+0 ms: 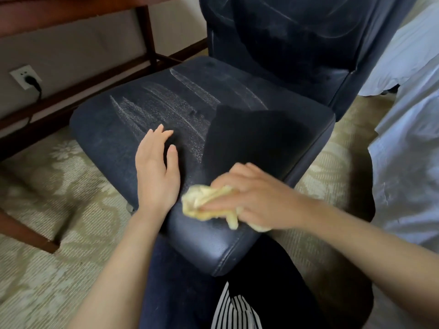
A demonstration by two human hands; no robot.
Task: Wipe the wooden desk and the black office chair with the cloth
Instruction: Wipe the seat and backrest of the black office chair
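From my remote seat I see the black office chair (114, 134) filling the middle of the head view, its seat turned toward me and its backrest (297, 39) rising at the top. My right hand (251, 198) is clamped on the yellow cloth (202, 200), which is bunched under the palm and fingers and pressed onto the near front edge of the seat; the hand is a little blurred. My left hand (156, 172) is spread with straight fingers just left of the cloth, over the seat's near left part, holding nothing; I cannot tell whether the palm touches the leather. Pale streaks (166, 103) run across the middle of the seat, and a darker, cleaner patch (249, 138) lies beyond my right hand. The wooden bench (35, 10) shows at the upper left, its frame behind the chair. A wall socket (25, 76) with a black plug sits under it. Patterned carpet (59, 210) lies beneath, and white bedding (408, 115) at the right.
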